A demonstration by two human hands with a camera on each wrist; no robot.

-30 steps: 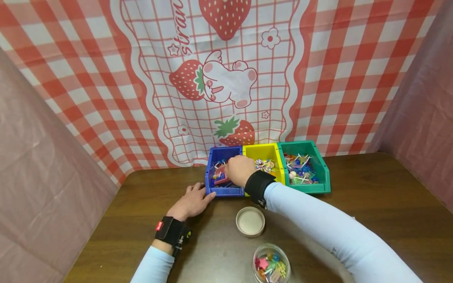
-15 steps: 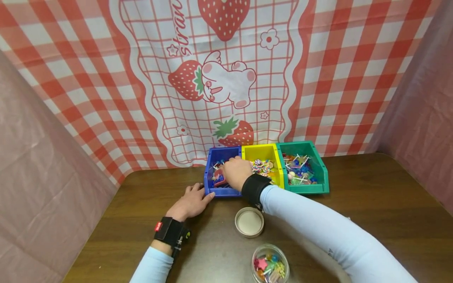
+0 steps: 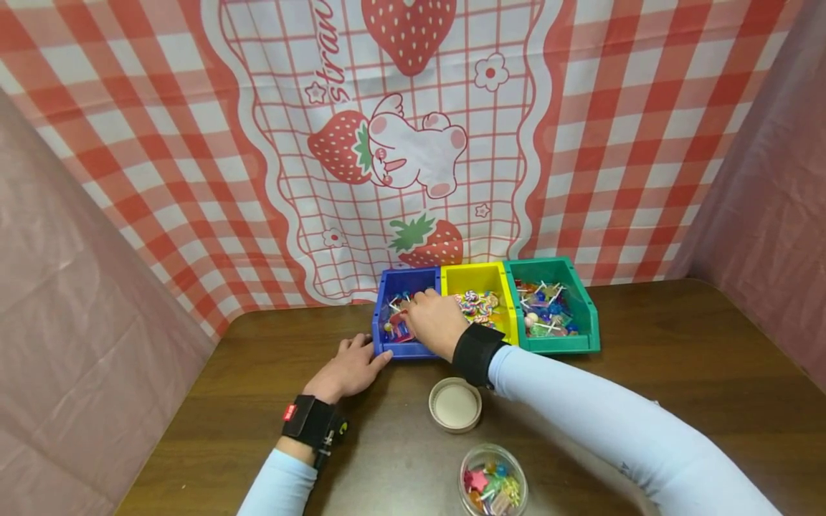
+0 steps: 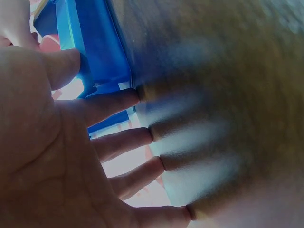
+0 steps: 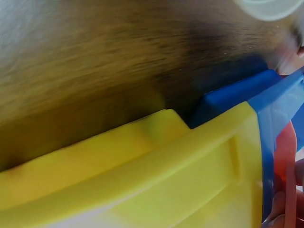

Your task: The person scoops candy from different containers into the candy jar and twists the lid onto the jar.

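Jar (image 3: 490, 453) uncapped, charms (image 3: 492, 489) already in; lid (image 3: 455, 405) off, just beyond. Left hand (image 3: 348, 371): fingers spread, thumb on blue bin (image 3: 410, 350). Right hand (image 3: 435, 321): fingers pinching red scoop (image 5: 285, 147), down inside that bin, not yet lifted out. Fill level unclear.

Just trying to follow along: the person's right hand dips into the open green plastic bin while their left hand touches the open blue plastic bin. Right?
Not quite: the head view shows the right hand dipping into the blue plastic bin, not the green plastic bin. The left hand does touch the blue plastic bin.
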